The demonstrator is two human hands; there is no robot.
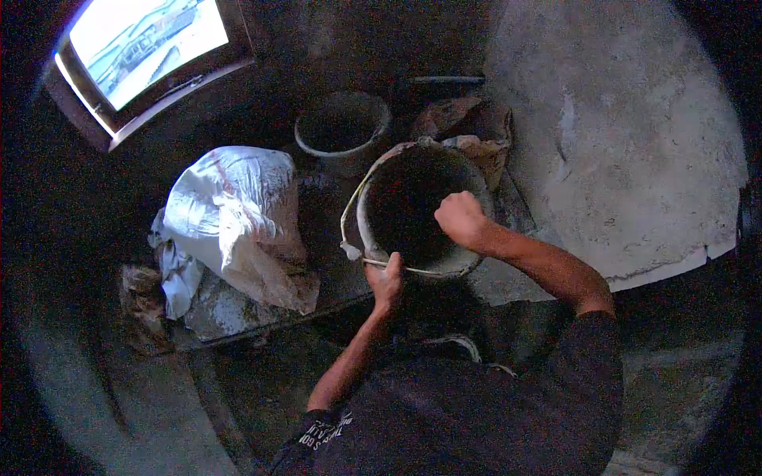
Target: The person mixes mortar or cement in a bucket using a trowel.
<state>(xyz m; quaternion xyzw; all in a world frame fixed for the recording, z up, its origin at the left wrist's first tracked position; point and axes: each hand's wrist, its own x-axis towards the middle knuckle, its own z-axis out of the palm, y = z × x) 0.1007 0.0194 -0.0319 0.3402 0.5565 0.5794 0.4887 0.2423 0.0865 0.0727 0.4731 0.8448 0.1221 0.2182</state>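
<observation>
A large bucket [363, 218] with a dark interior stands in front of me, its thin handle looped out to the left. My left hand [386, 282] grips the bucket's near-left rim, thumb up at the edge. Over the right part of the bucket's mouth is my right hand [462, 218], closed in a fist. Whatever it may hold is hidden, and the dark contents of the bucket cannot be made out.
A white plastic sack [234, 206] sits left of the bucket. Behind it stands a second bucket [343, 151]. A crumpled brown bag [488, 143] lies at the back right, beside a pale, worn slab [627, 143]. A bright window [151, 44] is at upper left.
</observation>
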